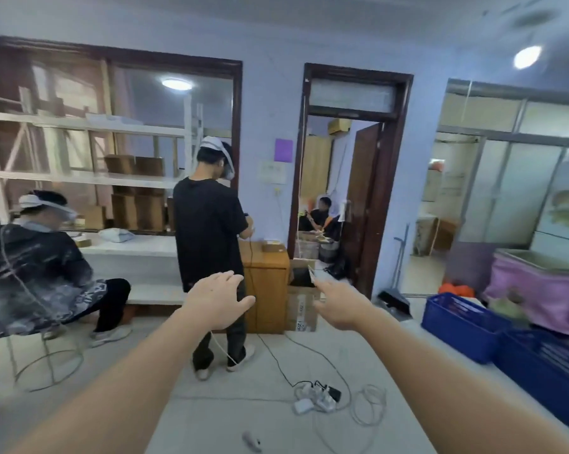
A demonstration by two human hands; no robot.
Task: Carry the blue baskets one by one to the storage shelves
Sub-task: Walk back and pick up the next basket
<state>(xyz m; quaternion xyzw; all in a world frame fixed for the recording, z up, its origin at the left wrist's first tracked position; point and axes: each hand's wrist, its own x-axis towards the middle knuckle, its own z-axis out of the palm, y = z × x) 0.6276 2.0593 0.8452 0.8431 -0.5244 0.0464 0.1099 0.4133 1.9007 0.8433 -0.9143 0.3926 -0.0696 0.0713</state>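
Two blue baskets stand on the floor at the right: one [458, 326] farther off, another [548, 368] nearer and cut by the frame edge. Both my arms reach forward at chest height. My left hand [216, 301] is empty with fingers spread. My right hand [340, 306] is empty too, fingers loosely extended. Both hands are well left of the baskets and touch nothing. White storage shelves [80, 178] stand along the left wall, holding brown cardboard boxes.
A person in black [207, 244] stands straight ahead; another sits at left [34, 273]. A wooden cabinet [266, 286] and an open cardboard box [302, 306] stand behind them. A power strip with cables [319, 396] lies on the floor. An open doorway [329, 198] lies beyond.
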